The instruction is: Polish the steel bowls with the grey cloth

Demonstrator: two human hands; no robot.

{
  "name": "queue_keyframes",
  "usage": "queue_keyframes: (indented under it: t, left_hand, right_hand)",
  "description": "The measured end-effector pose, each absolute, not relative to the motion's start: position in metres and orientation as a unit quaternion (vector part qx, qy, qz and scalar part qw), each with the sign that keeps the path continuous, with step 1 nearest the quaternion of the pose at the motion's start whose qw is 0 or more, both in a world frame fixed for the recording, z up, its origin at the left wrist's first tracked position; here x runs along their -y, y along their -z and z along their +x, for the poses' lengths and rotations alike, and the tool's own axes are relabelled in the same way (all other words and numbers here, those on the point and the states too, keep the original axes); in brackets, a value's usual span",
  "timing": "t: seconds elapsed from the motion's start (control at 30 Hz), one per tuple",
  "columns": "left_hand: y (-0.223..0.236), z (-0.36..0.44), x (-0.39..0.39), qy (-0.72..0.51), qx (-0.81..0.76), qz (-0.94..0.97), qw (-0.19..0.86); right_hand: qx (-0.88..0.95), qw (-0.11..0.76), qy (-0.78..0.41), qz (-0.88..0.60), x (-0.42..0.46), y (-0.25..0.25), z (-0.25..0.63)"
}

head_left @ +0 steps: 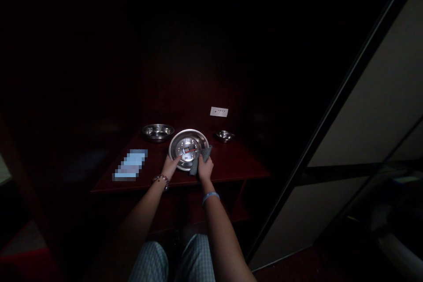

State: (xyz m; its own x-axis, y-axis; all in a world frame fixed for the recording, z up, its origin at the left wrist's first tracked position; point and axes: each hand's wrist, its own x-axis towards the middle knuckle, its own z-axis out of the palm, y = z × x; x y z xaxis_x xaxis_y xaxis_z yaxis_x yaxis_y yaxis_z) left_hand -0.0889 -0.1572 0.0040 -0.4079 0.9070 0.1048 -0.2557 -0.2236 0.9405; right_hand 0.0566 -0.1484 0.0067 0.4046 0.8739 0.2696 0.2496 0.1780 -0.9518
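"So, where's the steel bowl (187, 157) right now?"

"Up front of you, btwn your hands, tilted w/ its inside facing you, over the near part of the dark red table (238, 165). Can't tell if its bottom edge touches the tabletop."

"And your L hand (171, 165)?"

"Gripping the bowl at its lower-left rim, thumb on the inner side; your other fingers there are mostly hidden, prob. behind the rim, can't confirm. Beaded bracelet (161, 179) on that wrist."

"Your R hand (206, 168)?"

"Closed on a gray cloth (194, 165), pressed to the lower-right rim, one end sticking up past your thumb. Light blue band (210, 196) on that wrist. There's a small label w/ some red (190, 149) on the bowl's inner bottom."

"What else is near you?"

"Wider steel dish (157, 133) at back L of the table, small steel bowl (225, 137) at back R, both upright. Pixelated light-blue patch (130, 165) on the L side, can't ID it. White socket plate (219, 112) on the back wall, above the small one."
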Motion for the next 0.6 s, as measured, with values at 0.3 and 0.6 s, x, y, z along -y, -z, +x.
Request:
queue_keyframes:
  t: [0.3, 0.6]
  left_hand:
    - [-0.0011, -0.0888, 0.1561, -0.706, -0.455, 0.353, 0.413]
    - [-0.0013, -0.0888, 0.1556, -0.693, -0.478, 0.344, 0.416]
  right_hand:
    - [0.483, 0.595, -0.252, -0.590, 0.1455, -0.0037, 0.0573]
    - [0.487, 0.589, -0.254, -0.592, 0.1469, -0.0051, 0.0575]
